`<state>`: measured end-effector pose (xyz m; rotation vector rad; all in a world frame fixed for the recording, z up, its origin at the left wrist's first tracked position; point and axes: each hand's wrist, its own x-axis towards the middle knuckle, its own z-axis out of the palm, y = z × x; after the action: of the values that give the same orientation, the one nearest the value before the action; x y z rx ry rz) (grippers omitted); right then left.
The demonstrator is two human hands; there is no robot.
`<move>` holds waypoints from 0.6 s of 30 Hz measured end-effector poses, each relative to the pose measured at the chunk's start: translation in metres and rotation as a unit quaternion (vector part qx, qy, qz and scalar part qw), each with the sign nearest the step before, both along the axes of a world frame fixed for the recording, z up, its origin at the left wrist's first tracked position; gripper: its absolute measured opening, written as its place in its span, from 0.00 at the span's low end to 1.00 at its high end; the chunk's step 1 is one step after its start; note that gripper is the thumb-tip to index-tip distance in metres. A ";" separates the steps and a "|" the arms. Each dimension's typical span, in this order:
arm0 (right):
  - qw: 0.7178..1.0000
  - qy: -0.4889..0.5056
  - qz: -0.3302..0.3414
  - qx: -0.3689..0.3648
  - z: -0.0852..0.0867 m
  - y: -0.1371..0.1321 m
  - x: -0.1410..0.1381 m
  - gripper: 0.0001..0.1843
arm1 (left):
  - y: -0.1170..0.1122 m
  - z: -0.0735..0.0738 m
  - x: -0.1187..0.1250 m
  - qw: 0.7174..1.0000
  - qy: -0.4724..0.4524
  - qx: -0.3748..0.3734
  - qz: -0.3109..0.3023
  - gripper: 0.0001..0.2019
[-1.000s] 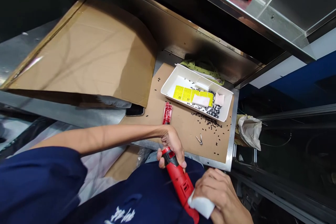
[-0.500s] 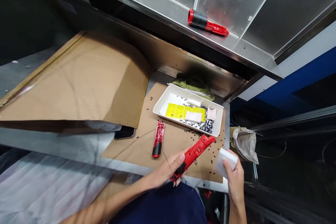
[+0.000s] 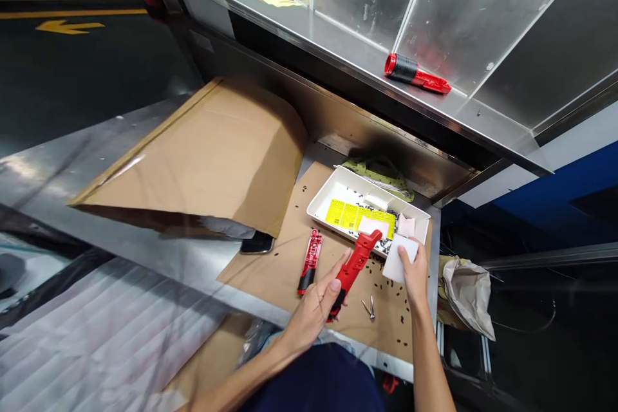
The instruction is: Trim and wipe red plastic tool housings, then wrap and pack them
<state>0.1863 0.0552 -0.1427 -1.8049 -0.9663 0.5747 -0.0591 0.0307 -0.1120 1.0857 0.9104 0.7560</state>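
Note:
My left hand (image 3: 313, 309) is wrapped round the black lower end of a red and black plastic tool housing (image 3: 356, 261), tilted up toward the tray. Between the thumb and fingers of my right hand (image 3: 416, 273) is a flat white pad (image 3: 400, 259), held close to the housing but apart from it. A second red and black housing part (image 3: 309, 261) lies on the cardboard to the left, its ribbed inner side up. Behind both hands sits a white tray (image 3: 321, 201) with yellow label sheets (image 3: 350, 214), pale pads and small black pieces.
Small metal pins (image 3: 371, 309) and scattered black bits lie on the cardboard sheet (image 3: 284, 270). A large cardboard box (image 3: 207, 161) stands left, a phone (image 3: 257, 243) by its edge. Another red and black part (image 3: 418, 74) rests on the metal shelf above. A pale bag (image 3: 468, 290) hangs right.
The white pad in my right hand has come up and left, nearer the housing. My left hand has turned the housing more upright. The camera view has shifted left.

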 end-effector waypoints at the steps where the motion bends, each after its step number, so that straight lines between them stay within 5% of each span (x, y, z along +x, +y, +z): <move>1: 1.000 -0.010 0.010 -0.001 0.001 0.014 0.004 0.33 | 0.001 -0.003 -0.003 0.999 0.020 0.027 0.010 0.42; 5: 0.998 -0.048 0.041 -0.025 -0.003 0.061 0.023 0.34 | 0.003 -0.007 -0.010 0.994 0.054 0.085 0.043 0.40; 9: 0.993 -0.098 0.036 -0.051 -0.009 0.075 0.033 0.42 | 0.004 -0.005 -0.013 0.992 0.062 0.089 0.069 0.41; 13: 0.991 -0.123 0.042 -0.040 -0.010 0.048 0.024 0.44 | 0.011 -0.015 -0.036 0.974 0.155 0.092 0.138 0.39; 18: 0.993 -0.079 0.083 -0.022 -0.006 -0.015 -0.001 0.37 | 0.019 -0.053 -0.074 0.893 0.419 0.113 0.119 0.34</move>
<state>0.1858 0.0405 -0.1490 -1.8402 -1.2288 0.5656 -0.1329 0.0498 -0.1646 1.5668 1.7440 0.5882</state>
